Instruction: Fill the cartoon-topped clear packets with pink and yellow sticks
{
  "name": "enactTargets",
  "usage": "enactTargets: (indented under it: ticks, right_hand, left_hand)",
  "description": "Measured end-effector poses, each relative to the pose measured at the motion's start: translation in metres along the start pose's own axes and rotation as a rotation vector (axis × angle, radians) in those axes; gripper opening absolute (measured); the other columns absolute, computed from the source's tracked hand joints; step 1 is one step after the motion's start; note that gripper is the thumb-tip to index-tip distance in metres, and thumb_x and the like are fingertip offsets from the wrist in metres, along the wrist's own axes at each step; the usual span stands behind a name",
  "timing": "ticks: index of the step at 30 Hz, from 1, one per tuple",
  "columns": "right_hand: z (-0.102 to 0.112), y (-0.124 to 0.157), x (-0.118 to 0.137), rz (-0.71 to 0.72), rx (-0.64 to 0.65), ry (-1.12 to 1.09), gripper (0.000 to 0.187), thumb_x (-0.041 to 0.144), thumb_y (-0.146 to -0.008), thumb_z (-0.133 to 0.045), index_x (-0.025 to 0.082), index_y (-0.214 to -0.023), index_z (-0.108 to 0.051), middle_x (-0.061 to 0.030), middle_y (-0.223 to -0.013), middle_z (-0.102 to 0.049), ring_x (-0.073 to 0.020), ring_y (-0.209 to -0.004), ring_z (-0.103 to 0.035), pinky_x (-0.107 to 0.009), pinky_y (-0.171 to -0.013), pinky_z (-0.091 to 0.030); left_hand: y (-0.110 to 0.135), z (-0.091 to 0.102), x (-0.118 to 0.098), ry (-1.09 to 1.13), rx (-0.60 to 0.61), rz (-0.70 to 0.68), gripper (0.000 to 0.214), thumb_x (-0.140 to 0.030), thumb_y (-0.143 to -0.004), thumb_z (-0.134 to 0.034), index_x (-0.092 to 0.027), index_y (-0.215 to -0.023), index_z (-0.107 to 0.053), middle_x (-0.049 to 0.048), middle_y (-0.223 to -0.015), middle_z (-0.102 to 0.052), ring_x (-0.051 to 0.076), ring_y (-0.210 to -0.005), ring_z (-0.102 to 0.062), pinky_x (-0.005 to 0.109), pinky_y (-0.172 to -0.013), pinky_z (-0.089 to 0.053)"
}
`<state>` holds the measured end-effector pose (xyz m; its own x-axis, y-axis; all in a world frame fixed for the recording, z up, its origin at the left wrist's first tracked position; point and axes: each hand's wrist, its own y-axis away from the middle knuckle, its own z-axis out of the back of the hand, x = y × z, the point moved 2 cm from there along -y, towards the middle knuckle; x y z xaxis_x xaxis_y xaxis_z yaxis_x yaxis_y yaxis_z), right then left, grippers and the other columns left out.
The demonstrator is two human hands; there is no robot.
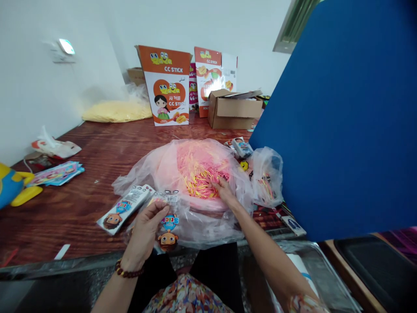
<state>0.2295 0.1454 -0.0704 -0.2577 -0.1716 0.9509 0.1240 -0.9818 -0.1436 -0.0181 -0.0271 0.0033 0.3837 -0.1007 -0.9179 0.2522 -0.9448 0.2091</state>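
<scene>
My left hand [146,232] is closed on a clear printed packet [168,221] with a cartoon face, held near the table's front edge. A second, similar packet [125,208] lies flat on the table just left of it. My right hand [222,188] reaches into an open pink plastic bag [163,167] and its fingers close on some of the pink and yellow sticks [200,171] heaped inside. How many sticks it grips is hidden.
Orange CC Stick cartons [167,87] and a brown cardboard box [233,109] stand at the back. A small clear bag [267,174] and loose packets [243,147] lie right of the heap. A blue panel [342,117] fills the right side. More flat packets [57,173] lie at left.
</scene>
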Motion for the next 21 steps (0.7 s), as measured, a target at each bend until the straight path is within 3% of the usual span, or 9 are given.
enactTargets:
  ticks: [6,11,21]
  right_hand:
    - [-0.001,-0.006,-0.005,-0.048,-0.001,-0.149,0.033,0.054,-0.070,-0.061,0.024,-0.071,-0.048,0.0004,-0.065,-0.061,-0.0186,-0.067,-0.053,-0.030,-0.066,-0.041]
    - [0.004,-0.002,0.010,0.021,0.008,-0.235,0.027,0.049,-0.076,-0.060,0.022,-0.078,-0.057,-0.0020,-0.074,-0.067,-0.0201,-0.077,-0.060,-0.036,-0.084,-0.045]
    - [-0.002,0.004,0.002,-0.012,0.050,-0.024,0.017,0.036,-0.083,-0.053,0.022,-0.082,-0.063,-0.0033,-0.086,-0.071,-0.0218,-0.096,-0.062,-0.042,-0.098,-0.042]
  left_hand:
    - [0.000,0.003,0.004,-0.016,0.014,0.008,0.025,-0.032,-0.067,-0.083,-0.018,-0.081,-0.068,-0.0017,-0.073,-0.065,0.011,-0.068,-0.059,0.018,-0.060,-0.046]
    - [0.000,0.001,-0.001,-0.003,0.004,0.005,0.025,-0.031,-0.066,-0.083,-0.018,-0.081,-0.068,-0.0014,-0.076,-0.067,0.011,-0.068,-0.060,0.019,-0.060,-0.046]
    - [0.001,-0.002,0.001,-0.006,0.019,0.017,0.025,-0.030,-0.066,-0.083,-0.017,-0.081,-0.069,-0.0022,-0.076,-0.067,0.010,-0.067,-0.059,0.019,-0.063,-0.046]
